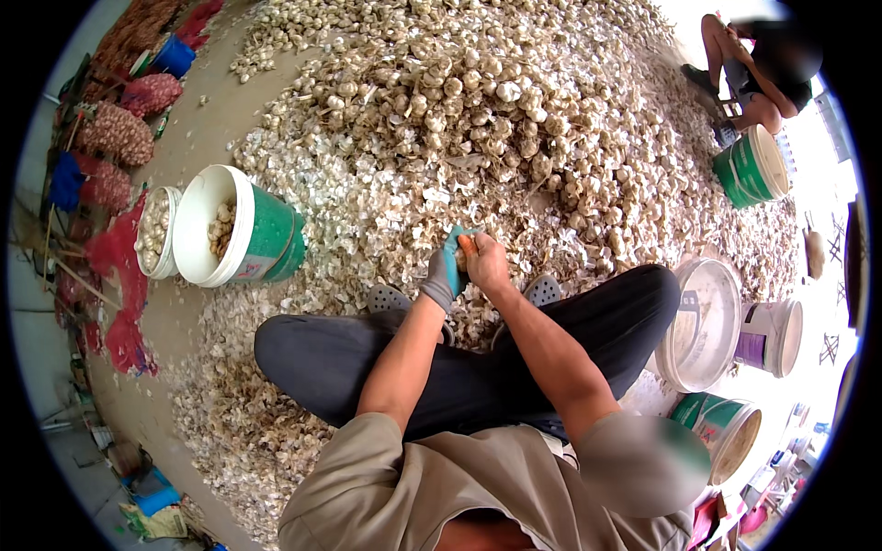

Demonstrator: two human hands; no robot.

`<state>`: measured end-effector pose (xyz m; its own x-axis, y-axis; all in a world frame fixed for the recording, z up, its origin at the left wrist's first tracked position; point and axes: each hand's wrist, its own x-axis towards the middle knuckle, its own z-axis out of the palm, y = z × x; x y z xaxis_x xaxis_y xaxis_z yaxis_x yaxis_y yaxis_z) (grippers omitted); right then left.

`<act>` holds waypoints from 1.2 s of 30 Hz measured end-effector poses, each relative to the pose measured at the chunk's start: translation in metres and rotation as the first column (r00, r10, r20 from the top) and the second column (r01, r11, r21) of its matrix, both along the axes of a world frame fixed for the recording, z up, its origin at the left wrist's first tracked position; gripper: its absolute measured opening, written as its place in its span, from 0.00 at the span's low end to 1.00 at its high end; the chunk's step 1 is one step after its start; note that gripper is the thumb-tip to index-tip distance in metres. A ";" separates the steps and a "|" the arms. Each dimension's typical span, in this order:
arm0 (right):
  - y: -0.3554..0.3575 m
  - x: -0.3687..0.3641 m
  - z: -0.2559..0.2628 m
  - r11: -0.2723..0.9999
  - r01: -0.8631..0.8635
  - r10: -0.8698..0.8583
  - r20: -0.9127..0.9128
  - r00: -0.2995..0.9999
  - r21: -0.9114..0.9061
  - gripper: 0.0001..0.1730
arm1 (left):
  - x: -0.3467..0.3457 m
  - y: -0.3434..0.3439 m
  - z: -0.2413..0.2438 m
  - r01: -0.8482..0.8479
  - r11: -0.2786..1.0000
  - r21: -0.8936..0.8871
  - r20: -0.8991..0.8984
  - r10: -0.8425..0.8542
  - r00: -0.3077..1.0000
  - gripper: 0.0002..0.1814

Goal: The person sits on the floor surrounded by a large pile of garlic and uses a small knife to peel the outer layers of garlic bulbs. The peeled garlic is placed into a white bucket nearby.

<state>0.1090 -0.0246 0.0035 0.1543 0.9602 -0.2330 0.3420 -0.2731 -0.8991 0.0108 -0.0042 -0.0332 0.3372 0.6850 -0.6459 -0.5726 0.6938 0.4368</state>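
Observation:
My left hand (pixel 446 267) wears a grey and teal glove, and its fingers curl around what looks like a garlic bulb (pixel 461 260), mostly hidden. Bare and pressed close against it, my right hand (pixel 489 263) has its fingers bent at the same bulb. Something orange (pixel 468 246), perhaps a finger cover, shows at the right fingertips. Both hands meet above my feet in grey clogs (pixel 542 290). Ahead of them rises a large heap of garlic bulbs (pixel 475 89), with loose papery skins (pixel 372 206) spread around it.
At left stand a green-and-white bucket (pixel 275 237) with some garlic inside and a fuller white bucket (pixel 172 237). Red mesh sacks (pixel 114 131) line the left wall. Several buckets, including a large pale one (pixel 679 324), stand at right. Another person (pixel 765 76) sits at upper right by a green bucket (pixel 744 172).

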 end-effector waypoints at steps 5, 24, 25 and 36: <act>0.024 0.028 -0.012 0.819 0.545 -0.567 -0.395 0.723 -0.179 0.16 | 0.019 -0.014 0.026 0.118 0.888 0.443 -0.216 -0.022 0.976 0.29; 0.011 0.011 0.039 0.985 0.063 -0.073 0.053 0.996 0.162 0.17 | -0.007 0.012 0.030 0.179 0.916 0.358 -0.457 0.005 0.889 0.27; 0.012 0.012 0.033 0.985 0.022 -0.044 0.121 0.992 0.174 0.15 | -0.006 0.012 0.025 0.160 0.892 0.422 -0.453 0.055 0.890 0.25; 0.011 0.033 0.016 0.999 0.034 -0.033 0.612 0.790 0.009 0.10 | 0.006 -0.001 0.042 -0.046 0.953 0.299 0.024 0.041 0.999 0.23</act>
<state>0.1424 -0.0140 0.0195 0.2975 0.9513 -0.0813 0.8110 -0.2967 -0.5042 0.0168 -0.0057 0.0092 0.3118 0.8604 -0.4031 -0.6086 0.5067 0.6106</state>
